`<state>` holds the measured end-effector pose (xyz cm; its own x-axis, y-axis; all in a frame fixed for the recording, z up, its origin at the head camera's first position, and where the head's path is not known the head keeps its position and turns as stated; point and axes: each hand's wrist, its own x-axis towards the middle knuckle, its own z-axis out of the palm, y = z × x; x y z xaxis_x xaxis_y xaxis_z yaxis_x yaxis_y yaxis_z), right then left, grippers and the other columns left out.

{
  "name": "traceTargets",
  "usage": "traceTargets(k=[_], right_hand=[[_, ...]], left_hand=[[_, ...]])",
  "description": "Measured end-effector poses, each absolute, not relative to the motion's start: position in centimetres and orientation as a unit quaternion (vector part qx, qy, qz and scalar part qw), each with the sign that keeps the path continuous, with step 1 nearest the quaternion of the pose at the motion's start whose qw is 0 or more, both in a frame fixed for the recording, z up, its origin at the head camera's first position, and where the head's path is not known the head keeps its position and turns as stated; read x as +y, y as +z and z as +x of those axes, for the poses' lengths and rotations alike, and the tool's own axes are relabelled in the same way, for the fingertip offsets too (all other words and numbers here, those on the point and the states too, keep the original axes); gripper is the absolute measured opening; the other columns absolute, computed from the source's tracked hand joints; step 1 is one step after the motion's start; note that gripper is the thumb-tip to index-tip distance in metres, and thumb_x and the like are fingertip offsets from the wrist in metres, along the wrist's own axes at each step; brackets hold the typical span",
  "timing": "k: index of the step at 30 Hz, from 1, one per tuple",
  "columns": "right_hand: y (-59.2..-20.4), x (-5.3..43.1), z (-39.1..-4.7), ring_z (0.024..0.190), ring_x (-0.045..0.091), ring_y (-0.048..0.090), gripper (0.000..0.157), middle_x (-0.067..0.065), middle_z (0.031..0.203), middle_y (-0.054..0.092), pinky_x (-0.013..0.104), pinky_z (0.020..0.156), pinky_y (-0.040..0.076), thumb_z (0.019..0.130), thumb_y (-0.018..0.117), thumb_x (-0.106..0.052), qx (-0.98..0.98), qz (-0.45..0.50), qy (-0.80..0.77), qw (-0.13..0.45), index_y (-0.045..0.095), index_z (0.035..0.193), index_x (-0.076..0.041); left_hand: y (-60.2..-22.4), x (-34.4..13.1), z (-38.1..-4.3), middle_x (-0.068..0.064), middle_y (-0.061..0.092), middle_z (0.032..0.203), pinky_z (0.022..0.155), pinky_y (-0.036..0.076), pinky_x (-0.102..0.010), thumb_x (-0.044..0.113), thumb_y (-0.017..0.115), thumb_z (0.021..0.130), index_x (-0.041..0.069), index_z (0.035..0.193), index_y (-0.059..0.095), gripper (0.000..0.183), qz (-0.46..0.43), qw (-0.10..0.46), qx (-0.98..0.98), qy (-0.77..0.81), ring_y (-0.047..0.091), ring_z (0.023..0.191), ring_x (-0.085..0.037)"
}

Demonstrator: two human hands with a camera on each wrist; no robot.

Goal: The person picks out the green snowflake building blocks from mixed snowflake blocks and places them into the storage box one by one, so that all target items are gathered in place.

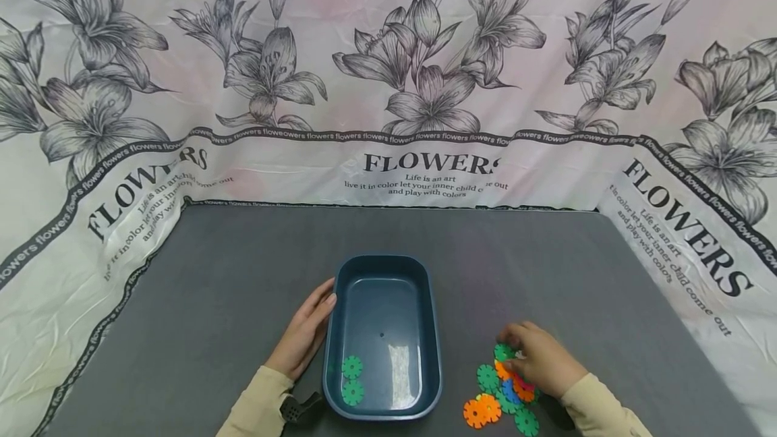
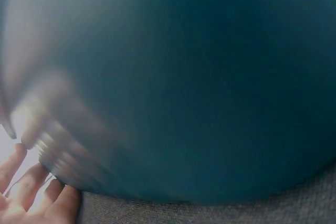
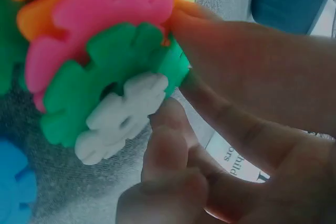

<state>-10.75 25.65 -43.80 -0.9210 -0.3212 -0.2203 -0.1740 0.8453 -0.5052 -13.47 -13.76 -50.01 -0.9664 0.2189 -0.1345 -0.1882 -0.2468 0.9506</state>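
Against the left side of a dark blue plastic tray [image 1: 382, 275] rests my left hand [image 1: 305, 329], its fingers fairly straight along the outer wall. The left wrist view shows the tray's wall [image 2: 199, 93] close up, with fingers [image 2: 31, 192] beside it. Two green notched discs [image 1: 352, 380] lie in the tray's near left corner. At a pile of colourful discs, my right hand [image 1: 543, 359] pinches a green notched disc [image 3: 79, 98] at its edge between thumb and finger. A white disc [image 3: 121, 119] and a pink disc [image 3: 105, 14] overlap it.
Orange discs [image 1: 482, 411], a blue disc [image 1: 510, 391] and more green discs [image 1: 487, 377] lie right of the tray on the grey table [image 1: 255, 275]. A flower-printed cloth [image 1: 425, 106] hangs behind and along the sides.
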Motion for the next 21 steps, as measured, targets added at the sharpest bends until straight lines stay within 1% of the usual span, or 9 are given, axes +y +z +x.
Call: traceTargets(k=[2, 5, 10, 13, 17, 19, 21], right_hand=[[-43.9, 25.7, -10.8, 0.081, 0.015, 0.050, 0.028, 0.000, 0.091, 0.053, 0.031, 0.066, 0.046, 0.076, 0.079, -0.009, 0.946, -0.131, -0.255, 0.150, 0.059, 0.095, -0.012], [-43.8, 25.8, -10.8, 0.074, 0.012, 0.047, 0.029, 0.000, 0.085, 0.052, 0.028, 0.061, 0.043, 0.076, 0.079, -0.007, 0.938, -0.134, -0.280, 0.152, 0.054, 0.091, -0.010], [-43.4, 26.1, -10.7, 0.062, 0.007, 0.048, 0.020, -0.002, 0.074, 0.055, 0.024, 0.053, 0.041, 0.083, 0.072, -0.004, 0.921, -0.145, -0.322, 0.161, 0.053, 0.091, -0.008], [-43.0, 26.2, -11.0, 0.065, 0.008, 0.055, 0.015, 0.001, 0.076, 0.059, 0.025, 0.055, 0.047, 0.086, 0.068, -0.002, 0.910, -0.147, -0.350, 0.168, 0.055, 0.091, -0.006], [-42.1, 25.8, -11.8, 0.072, 0.016, 0.061, 0.010, 0.007, 0.083, 0.060, 0.029, 0.060, 0.053, 0.089, 0.062, 0.001, 0.883, -0.139, -0.405, 0.191, 0.056, 0.096, -0.002], [-41.7, 25.5, -12.5, 0.075, 0.019, 0.063, 0.010, 0.010, 0.086, 0.060, 0.030, 0.063, 0.055, 0.091, 0.060, 0.000, 0.869, -0.148, -0.429, 0.195, 0.057, 0.100, 0.001], [-41.1, 24.9, -13.3, 0.078, 0.021, 0.065, 0.015, 0.011, 0.089, 0.060, 0.031, 0.066, 0.057, 0.092, 0.060, -0.003, 0.857, -0.162, -0.448, 0.197, 0.058, 0.106, 0.004]], left_hand=[[-50.0, -13.7, -13.4, -0.002, 0.030, 0.154, 0.118, 0.016, -0.047, 0.035, 0.053, 0.098, 0.022, 0.147, 0.033, 0.054, 0.011, 0.128, 0.602, 0.788, 0.027, 0.142, -0.019], [-49.9, -13.7, -13.4, -0.003, 0.030, 0.154, 0.118, 0.016, -0.048, 0.035, 0.053, 0.098, 0.021, 0.147, 0.034, 0.054, 0.010, 0.125, 0.605, 0.786, 0.027, 0.142, -0.020], [-50.0, -13.7, -13.4, -0.003, 0.030, 0.154, 0.118, 0.016, -0.048, 0.035, 0.053, 0.098, 0.021, 0.147, 0.034, 0.054, 0.013, 0.123, 0.606, 0.786, 0.027, 0.142, -0.021], [-50.0, -13.7, -13.5, -0.003, 0.030, 0.154, 0.117, 0.016, -0.048, 0.035, 0.053, 0.098, 0.021, 0.147, 0.034, 0.054, 0.015, 0.123, 0.606, 0.786, 0.027, 0.142, -0.021], [-50.0, -13.7, -13.4, -0.003, 0.030, 0.154, 0.117, 0.017, -0.048, 0.035, 0.053, 0.098, 0.020, 0.147, 0.033, 0.054, 0.017, 0.123, 0.606, 0.786, 0.027, 0.141, -0.021], [-50.1, -13.7, -13.4, -0.003, 0.030, 0.154, 0.117, 0.017, -0.048, 0.034, 0.053, 0.098, 0.020, 0.147, 0.033, 0.054, 0.015, 0.122, 0.606, 0.786, 0.027, 0.141, -0.021], [-50.1, -13.6, -13.4, -0.004, 0.030, 0.154, 0.117, 0.017, -0.048, 0.034, 0.053, 0.098, 0.020, 0.147, 0.033, 0.054, 0.014, 0.122, 0.606, 0.786, 0.027, 0.142, -0.021]])
